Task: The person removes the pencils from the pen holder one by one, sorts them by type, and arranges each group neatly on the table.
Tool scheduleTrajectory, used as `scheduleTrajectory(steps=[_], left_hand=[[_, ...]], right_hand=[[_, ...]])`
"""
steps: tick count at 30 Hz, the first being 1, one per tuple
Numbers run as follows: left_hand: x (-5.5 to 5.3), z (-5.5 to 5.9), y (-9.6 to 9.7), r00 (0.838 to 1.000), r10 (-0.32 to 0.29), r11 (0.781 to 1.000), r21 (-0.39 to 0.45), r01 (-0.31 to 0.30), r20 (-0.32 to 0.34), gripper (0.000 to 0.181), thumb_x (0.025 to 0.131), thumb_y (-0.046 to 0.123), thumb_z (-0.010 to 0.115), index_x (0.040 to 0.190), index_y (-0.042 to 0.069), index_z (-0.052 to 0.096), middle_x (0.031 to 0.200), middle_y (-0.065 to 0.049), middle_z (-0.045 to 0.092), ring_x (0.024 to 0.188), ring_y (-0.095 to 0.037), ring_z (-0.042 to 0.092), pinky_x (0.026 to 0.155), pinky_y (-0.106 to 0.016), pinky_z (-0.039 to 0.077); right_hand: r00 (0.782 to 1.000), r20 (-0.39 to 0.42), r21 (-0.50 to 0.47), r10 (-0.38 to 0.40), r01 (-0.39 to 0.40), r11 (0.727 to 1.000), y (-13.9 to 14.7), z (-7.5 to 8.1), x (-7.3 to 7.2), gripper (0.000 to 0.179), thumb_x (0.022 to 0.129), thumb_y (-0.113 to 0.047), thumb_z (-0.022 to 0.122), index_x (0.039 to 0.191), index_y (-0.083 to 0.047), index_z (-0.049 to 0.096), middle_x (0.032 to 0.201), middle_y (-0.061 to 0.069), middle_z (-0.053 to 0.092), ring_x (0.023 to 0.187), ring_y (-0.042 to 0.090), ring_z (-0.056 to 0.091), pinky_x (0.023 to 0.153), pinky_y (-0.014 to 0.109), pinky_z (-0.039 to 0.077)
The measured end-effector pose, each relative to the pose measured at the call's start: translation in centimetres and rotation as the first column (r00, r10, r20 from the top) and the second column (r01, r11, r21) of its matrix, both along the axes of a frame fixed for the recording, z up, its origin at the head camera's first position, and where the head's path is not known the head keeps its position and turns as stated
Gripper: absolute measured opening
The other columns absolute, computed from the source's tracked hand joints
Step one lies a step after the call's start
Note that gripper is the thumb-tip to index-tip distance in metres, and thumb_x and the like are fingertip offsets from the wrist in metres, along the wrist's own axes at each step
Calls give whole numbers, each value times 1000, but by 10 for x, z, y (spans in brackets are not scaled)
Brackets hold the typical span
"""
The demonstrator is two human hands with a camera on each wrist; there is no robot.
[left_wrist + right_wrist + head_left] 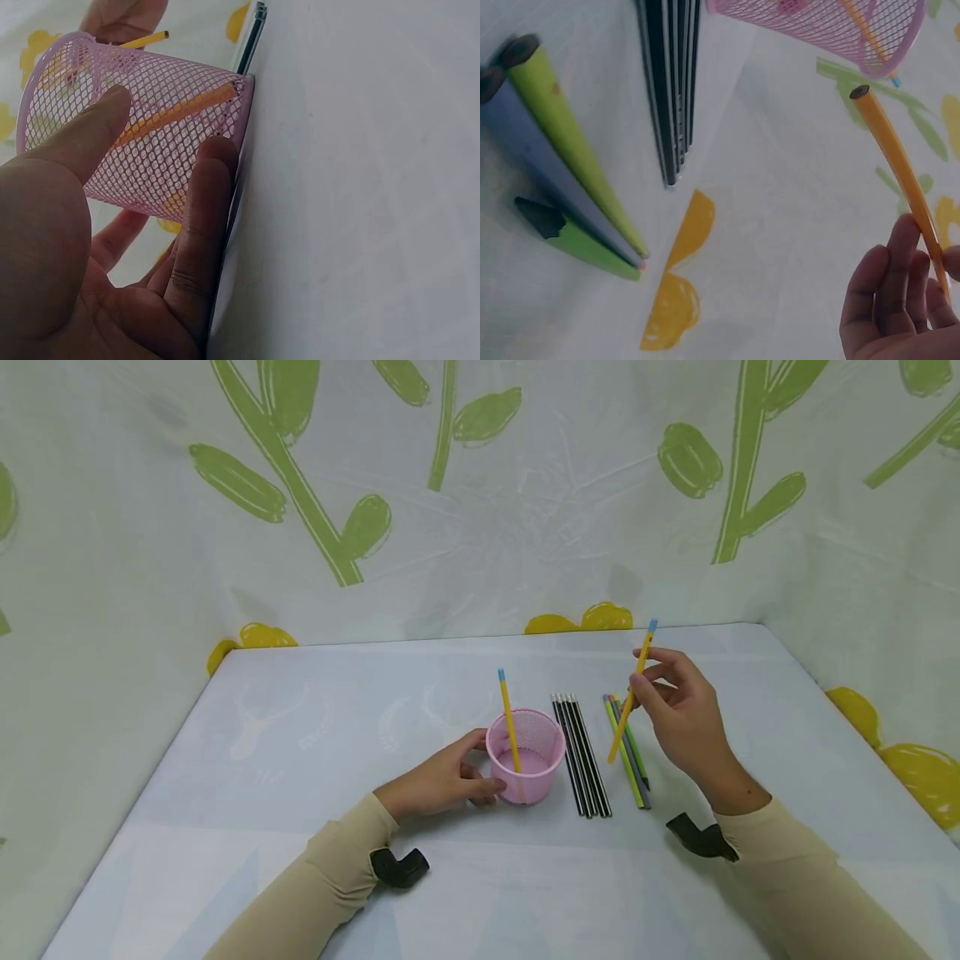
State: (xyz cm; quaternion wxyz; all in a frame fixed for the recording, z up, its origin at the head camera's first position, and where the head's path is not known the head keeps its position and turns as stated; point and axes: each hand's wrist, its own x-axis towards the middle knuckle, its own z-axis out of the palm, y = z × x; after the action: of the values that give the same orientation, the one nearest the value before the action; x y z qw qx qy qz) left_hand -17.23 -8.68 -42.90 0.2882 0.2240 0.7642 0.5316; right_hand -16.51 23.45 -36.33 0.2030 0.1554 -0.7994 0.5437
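Note:
A pink mesh pencil cup (537,789) stands upright on the table, with one yellow pencil (507,706) leaning inside it, its blue end up. My left hand (442,779) holds the cup from its left side; in the left wrist view the thumb and fingers lie around the mesh wall (169,90). To the right of the cup, my right hand (684,718) pinches a second yellow pencil (622,733) above the table. That pencil tilts, blue end up and its other end pointing down toward the cup side. In the right wrist view its lower tip (861,91) looks dark and blunt.
Several black striped pencils (583,768) lie side by side just right of the cup. Beyond them rests a small group of green, yellow-green and grey-blue pencils (628,770), partly under the raised pencil. A white backdrop (480,560) with leaf prints rises behind the table (337,710).

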Motion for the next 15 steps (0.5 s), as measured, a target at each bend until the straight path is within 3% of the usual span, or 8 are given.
scheduleTrajectory(steps=[9,15], left_hand=[[0,-1,-2,1000,0,1000,7,0,5,63,93,27,72,146,27,38,132,-9,51,87,-19,69,80,-34,56],[0,0,0,1000,-3,1000,15,3,4,63,93,27,73,146,27,38,137,-8,49,87,-19,69,79,-33,56]], right_hand=[[995,98,106,-17,7,994,9,-5,-5,35,101,-8,57,134,0,51,89,-3,59,69,2,67,74,12,53],[976,204,205,-71,28,978,16,-6,-8,38,104,-18,54,140,-6,50,96,10,59,73,2,67,75,10,51]])
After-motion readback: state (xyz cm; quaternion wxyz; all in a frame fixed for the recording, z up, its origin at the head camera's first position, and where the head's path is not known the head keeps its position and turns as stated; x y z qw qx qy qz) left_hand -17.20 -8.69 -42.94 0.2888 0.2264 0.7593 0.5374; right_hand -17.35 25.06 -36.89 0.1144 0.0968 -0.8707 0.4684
